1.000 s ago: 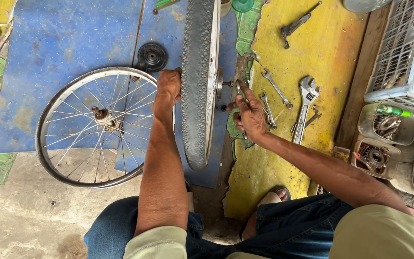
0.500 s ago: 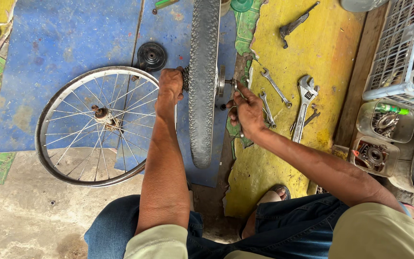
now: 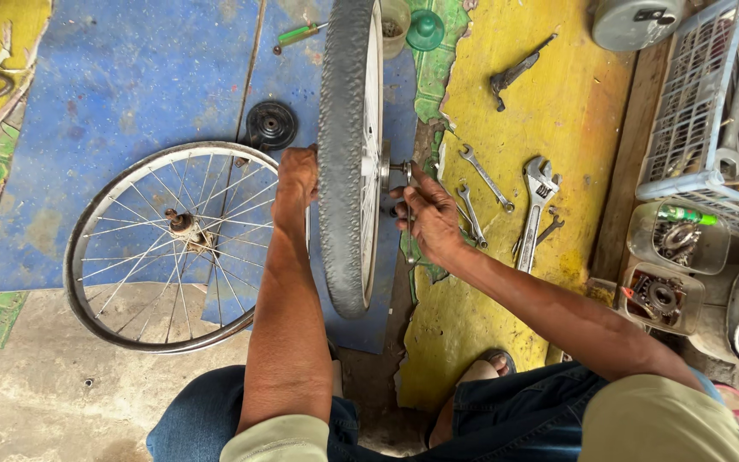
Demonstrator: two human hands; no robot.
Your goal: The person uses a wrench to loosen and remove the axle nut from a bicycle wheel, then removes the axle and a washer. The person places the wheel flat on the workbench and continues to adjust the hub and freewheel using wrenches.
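Note:
A bicycle wheel with a black tyre [image 3: 345, 154] stands upright on its edge between my arms. My left hand [image 3: 298, 175] grips its left side, fingers hidden behind the tyre. On the right side, my right hand [image 3: 425, 214] pinches the axle end and nut at the hub [image 3: 393, 171]. A bare spoked rim [image 3: 168, 244] lies flat on the blue mat to the left, under my left forearm.
Several spanners [image 3: 482, 175] and an adjustable wrench [image 3: 534, 205] lie on the yellow mat at right. A black round part [image 3: 270, 125] sits above the bare rim. Wire basket [image 3: 694, 111] and plastic tubs of parts [image 3: 662, 295] stand at far right. A green-handled screwdriver [image 3: 299, 34] lies at top.
My right hand has shifted slightly at the hub, fingers working on the axle end. The upright wheel and my left hand stay about where they were.

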